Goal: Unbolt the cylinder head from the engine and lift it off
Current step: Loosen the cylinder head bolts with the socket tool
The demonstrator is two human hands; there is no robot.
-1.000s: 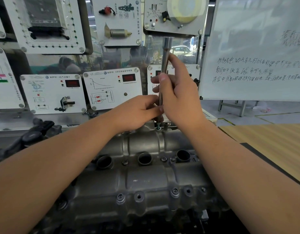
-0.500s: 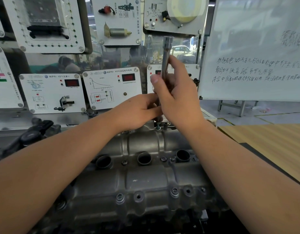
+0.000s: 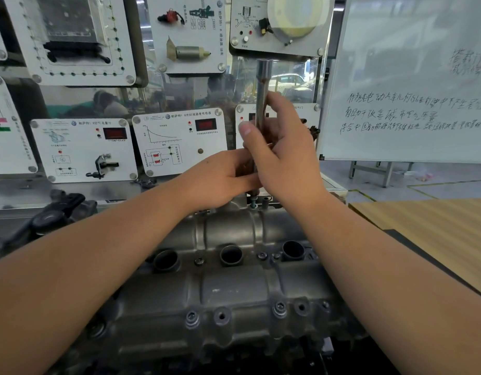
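Cylinder head: the grey cast cylinder head (image 3: 228, 288) sits on the engine in the lower middle of the view, between the two forearms, its three round wells in a row facing up.
Socket extension: a long steel socket extension (image 3: 262, 90) stands upright above the head's far edge, its hollow end at the top.
Right hand: the right hand (image 3: 285, 155) holds the bar at mid-length, fingers curled round it and thumb (image 3: 246, 131) pressed to its near side.
Left hand: the left hand (image 3: 220, 177) grips the lower part of the bar, fingers closed around it, touching the right hand.
Far bolt: a small bolt (image 3: 252, 199) stands at the head's far edge, just under the bar; whether they touch I cannot tell.
Near bolts: bolt heads (image 3: 192, 318) line the near flange.
Background: training panels (image 3: 180, 142) behind, a whiteboard (image 3: 407, 77) at right, a wooden counter (image 3: 428, 226) beside the engine.
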